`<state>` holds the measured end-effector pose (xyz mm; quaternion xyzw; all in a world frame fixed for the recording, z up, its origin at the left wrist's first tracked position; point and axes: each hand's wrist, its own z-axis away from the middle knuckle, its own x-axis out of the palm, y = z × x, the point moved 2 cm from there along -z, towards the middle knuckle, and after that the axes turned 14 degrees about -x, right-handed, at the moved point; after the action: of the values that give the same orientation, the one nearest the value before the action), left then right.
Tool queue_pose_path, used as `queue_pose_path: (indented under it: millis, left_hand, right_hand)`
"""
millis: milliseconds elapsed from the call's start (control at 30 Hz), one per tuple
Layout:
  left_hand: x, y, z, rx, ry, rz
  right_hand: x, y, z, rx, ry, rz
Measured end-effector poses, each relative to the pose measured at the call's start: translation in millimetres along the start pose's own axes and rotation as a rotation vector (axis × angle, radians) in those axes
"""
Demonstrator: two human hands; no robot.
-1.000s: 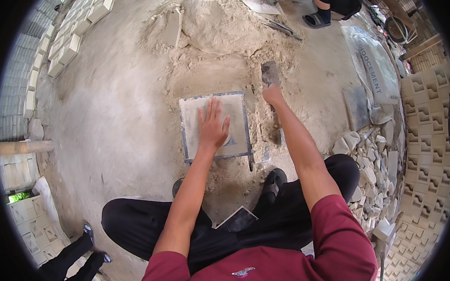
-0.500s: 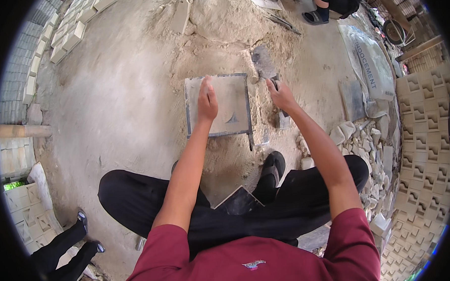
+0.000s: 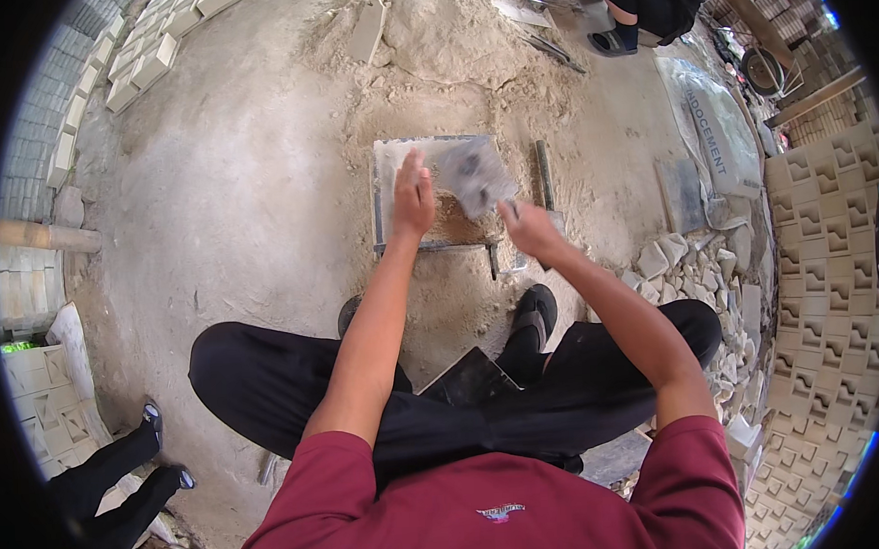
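Note:
A square metal mould (image 3: pixel 458 248) lies on the ground in front of me, holding sandy, pale mix. My left hand (image 3: pixel 414 200) is held over its left half with the fingers stretched out and nothing in them. In my right hand (image 3: pixel 530 228) is the handle of a trowel (image 3: pixel 473 177), its wide grey blade blurred by motion above the mould's right half. Below the blade, the mix looks rough and darker. Whether the left hand touches the mix, I cannot tell.
Beyond the mould rises a pile of sandy mix (image 3: pixel 451 42). A dark bar (image 3: pixel 544 174) lies to its right. Farther right are a cement sack (image 3: pixel 717 139), a dark plate (image 3: pixel 684 196) and rubble (image 3: pixel 691 266). Pale blocks (image 3: pixel 151 62) stand far left. Other people's feet show top right and lower left.
The trowel has swung left from the loose mix beside the mould to above it, in my right hand. The mix in the mould was smoother. My left hand stays over the mould.

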<state>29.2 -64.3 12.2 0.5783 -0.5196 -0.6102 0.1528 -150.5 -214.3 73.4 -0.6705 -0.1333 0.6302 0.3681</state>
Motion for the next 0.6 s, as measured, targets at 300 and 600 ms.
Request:
queue_pose_path:
  millis: [300,600]
  left_hand:
    - [8.1,18.9,-31.8,0.168,-0.188,-0.146]
    - [29.4,-12.8,46.8,0.087,-0.284,-0.664]
  right_hand:
    - [6.8,15.7,-14.3,-0.083,-0.093,0.162]
    - [24.0,-31.1,28.2,-0.083,-0.315,0.045]
